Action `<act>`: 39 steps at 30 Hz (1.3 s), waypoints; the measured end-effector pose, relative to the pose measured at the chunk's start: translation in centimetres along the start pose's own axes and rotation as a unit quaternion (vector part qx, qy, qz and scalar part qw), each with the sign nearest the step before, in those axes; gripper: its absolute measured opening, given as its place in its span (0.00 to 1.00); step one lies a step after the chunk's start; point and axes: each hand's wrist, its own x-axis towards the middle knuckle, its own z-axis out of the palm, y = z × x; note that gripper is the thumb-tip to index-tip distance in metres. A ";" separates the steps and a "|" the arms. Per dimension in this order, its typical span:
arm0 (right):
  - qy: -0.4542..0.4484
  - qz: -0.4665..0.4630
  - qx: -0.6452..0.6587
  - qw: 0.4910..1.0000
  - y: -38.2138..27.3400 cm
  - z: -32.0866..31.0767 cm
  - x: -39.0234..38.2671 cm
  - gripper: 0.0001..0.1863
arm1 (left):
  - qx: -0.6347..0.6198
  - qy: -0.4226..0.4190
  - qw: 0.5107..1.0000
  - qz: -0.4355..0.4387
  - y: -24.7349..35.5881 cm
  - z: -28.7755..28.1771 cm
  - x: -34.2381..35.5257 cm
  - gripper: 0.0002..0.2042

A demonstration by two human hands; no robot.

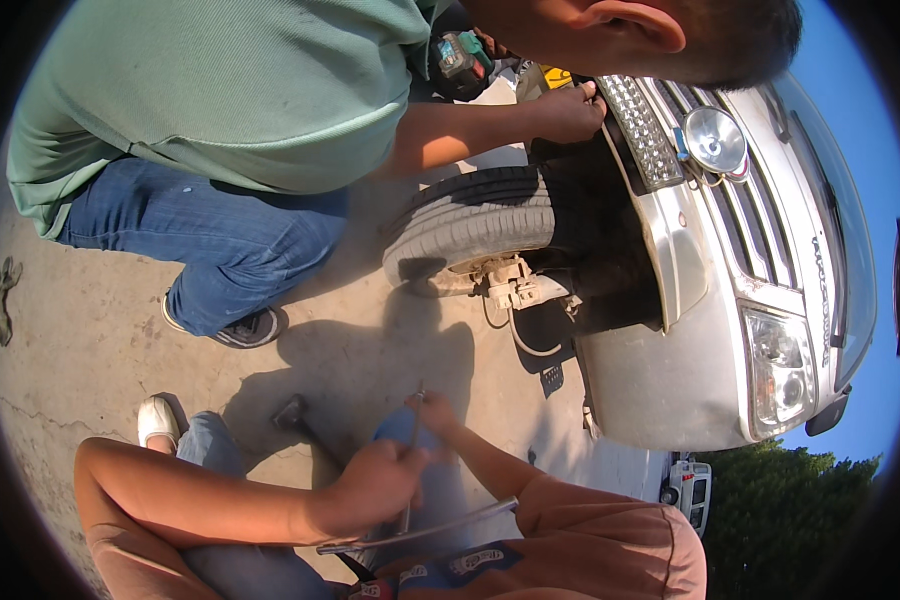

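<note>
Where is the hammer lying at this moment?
In the head view, the hammer lies on the concrete ground at lower centre-left, just above the person's left hand and right of their white shoe.

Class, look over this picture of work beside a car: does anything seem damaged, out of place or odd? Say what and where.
The silver car has its front wheel off: bare hub parts hang exposed beside the tyre. A hammer lies on the concrete and a glove or rag farther left. The left hand and right hand grip a thin metal rod.
</note>
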 end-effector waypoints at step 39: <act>-0.061 0.034 -0.002 0.998 -1.4 -1.3 -0.5 0.25 | 0.000 0.002 1.000 0.000 -0.7 0.5 1.1 0.15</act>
